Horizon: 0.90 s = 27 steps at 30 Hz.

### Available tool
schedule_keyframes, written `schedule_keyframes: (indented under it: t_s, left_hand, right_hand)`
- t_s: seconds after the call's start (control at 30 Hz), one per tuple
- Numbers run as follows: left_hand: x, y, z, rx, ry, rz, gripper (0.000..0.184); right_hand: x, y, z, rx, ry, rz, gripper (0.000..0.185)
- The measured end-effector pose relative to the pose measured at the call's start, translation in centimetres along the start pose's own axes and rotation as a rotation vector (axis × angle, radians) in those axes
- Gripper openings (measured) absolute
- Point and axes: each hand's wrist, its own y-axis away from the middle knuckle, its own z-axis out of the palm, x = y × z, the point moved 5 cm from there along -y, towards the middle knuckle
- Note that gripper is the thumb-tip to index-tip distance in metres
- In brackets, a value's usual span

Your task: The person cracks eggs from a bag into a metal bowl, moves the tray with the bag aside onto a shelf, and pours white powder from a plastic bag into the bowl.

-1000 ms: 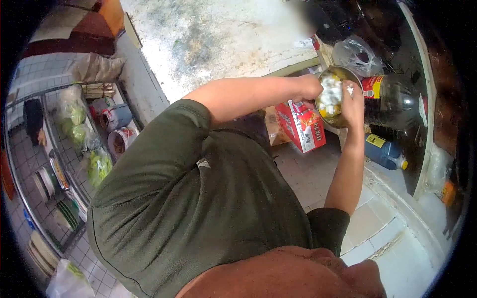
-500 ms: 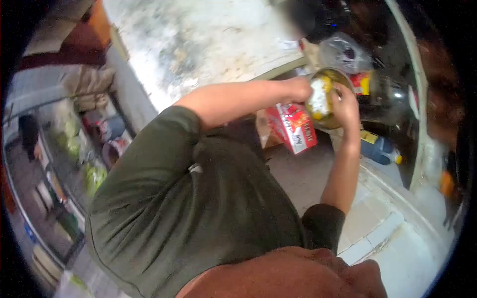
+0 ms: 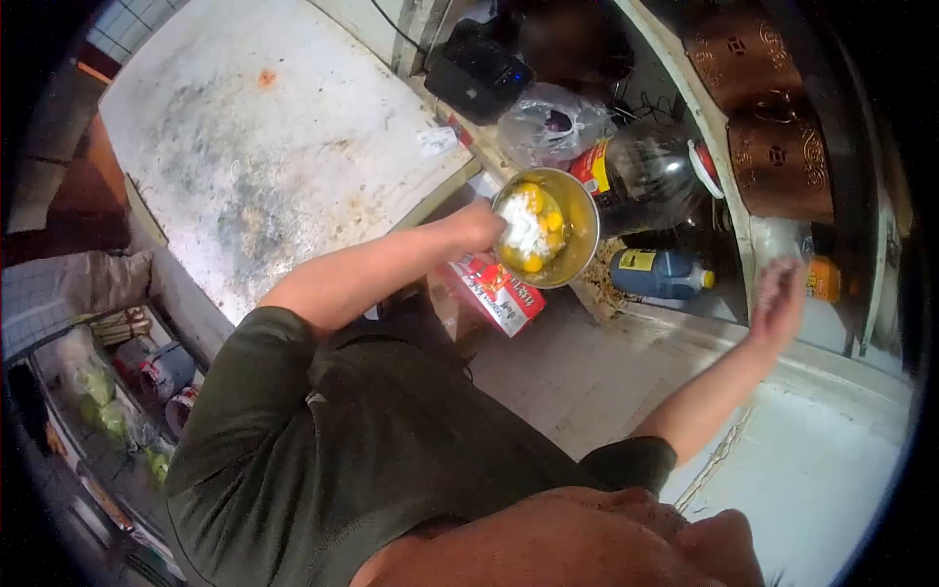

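Observation:
My left hand [image 3: 479, 228] grips the near rim of a round metal bowl [image 3: 584, 217]. Inside the bowl lie several raw egg yolks [image 3: 533, 262] in clear egg white, with a heap of white powder [image 3: 525, 230] on them. My right hand [image 3: 778, 298] is away from the bowl, out to the right near an orange-capped container [image 3: 824, 279]. Its fingers look stretched out and slightly blurred, and I see nothing in them. Under the bowl stands a red and white printed carton [image 3: 504, 298].
Behind the bowl are a clear plastic bag [image 3: 553, 122], a large jar [image 3: 655, 176] with a red lid and a black device [image 3: 479, 73]. A dark bottle [image 3: 660, 272] with a yellow cap lies nearby. A stained white tabletop [image 3: 293, 127] is at left.
My right hand has left the bowl and moved out to the right. My left hand still holds the bowl. The view has shifted, showing more of the jar and bottle.

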Motion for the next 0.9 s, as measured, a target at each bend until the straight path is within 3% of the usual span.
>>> schedule_keyframes:
  t_s: [0.13,0.2,0.33,0.53,0.9]
  left_hand:
    - [2.3,1.8,-0.6,-0.007,-0.268,-0.095,0.044]
    - [-0.4,-1.2,-1.0,-0.018,-0.197,0.048,0.047]
    - [1.4,0.4,-1.2,0.025,-0.063,-0.074,0.048]
    - [2.3,0.6,-1.8,0.069,-0.042,-0.099,0.050]
    - [4.0,1.1,-2.1,0.063,-0.068,-0.125,0.056]
  right_hand:
    - [-3.3,-9.6,-5.0,0.131,-0.004,-0.052,0.015]
    - [-1.7,-15.6,-8.1,0.137,0.123,0.013,0.015]
    - [3.1,-23.7,-11.2,0.164,0.408,0.090,0.015]
    - [5.8,-27.0,-11.2,0.190,0.520,0.109,0.015]
    - [5.9,-25.3,-12.4,0.209,0.523,0.124,0.015]
